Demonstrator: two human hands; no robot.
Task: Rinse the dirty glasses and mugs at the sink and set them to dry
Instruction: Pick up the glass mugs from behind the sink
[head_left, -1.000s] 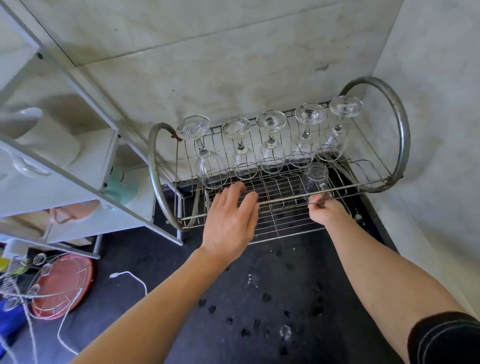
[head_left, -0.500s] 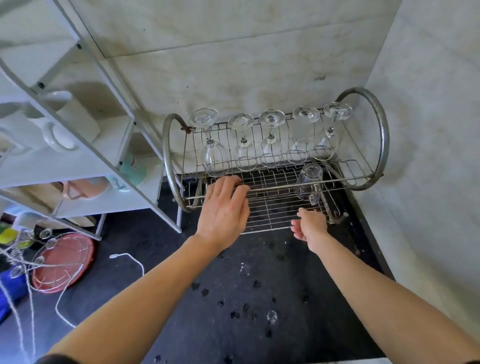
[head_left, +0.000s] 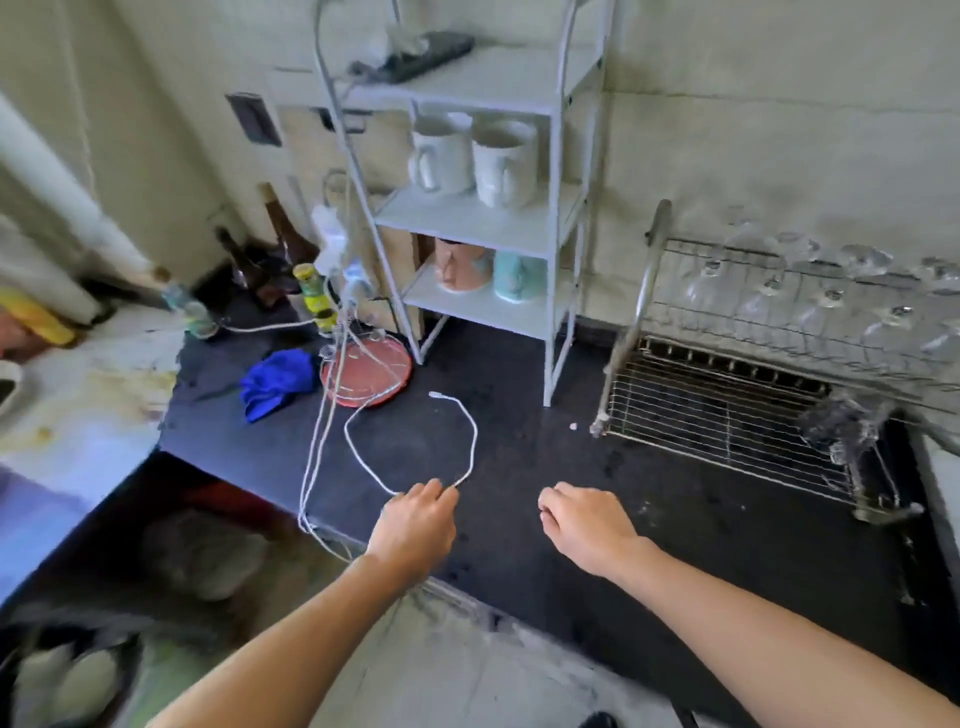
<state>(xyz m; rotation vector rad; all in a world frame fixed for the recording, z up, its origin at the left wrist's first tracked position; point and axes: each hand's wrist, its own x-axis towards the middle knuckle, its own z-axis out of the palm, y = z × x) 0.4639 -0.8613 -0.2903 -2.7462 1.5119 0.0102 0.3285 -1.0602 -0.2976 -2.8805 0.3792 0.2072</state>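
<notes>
My left hand (head_left: 415, 525) and my right hand (head_left: 587, 525) hover over the front of the black counter (head_left: 519, 467), fingers loosely curled, nothing in either. The wire drying rack (head_left: 727, 405) stands at the right. Several wine glasses (head_left: 810, 291) hang upside down on its upper tier, blurred. One small glass (head_left: 844, 426) sits inverted on the lower tier. On the white shelf unit (head_left: 478, 218) stand two white mugs (head_left: 478, 156), with a pink mug (head_left: 462, 265) and a teal mug (head_left: 519, 275) one level below.
A white cable (head_left: 467, 431) loops across the counter just ahead of my left hand. A red round tray (head_left: 363, 374) and a blue cloth (head_left: 278, 382) lie at the left. Bottles (head_left: 280, 239) stand in the back corner. The counter drops off at the left and front.
Both hands have pulled back from the drying rack to the counter's front. The view has swung left, so the rack now sits at the right edge with the small glass left on it.
</notes>
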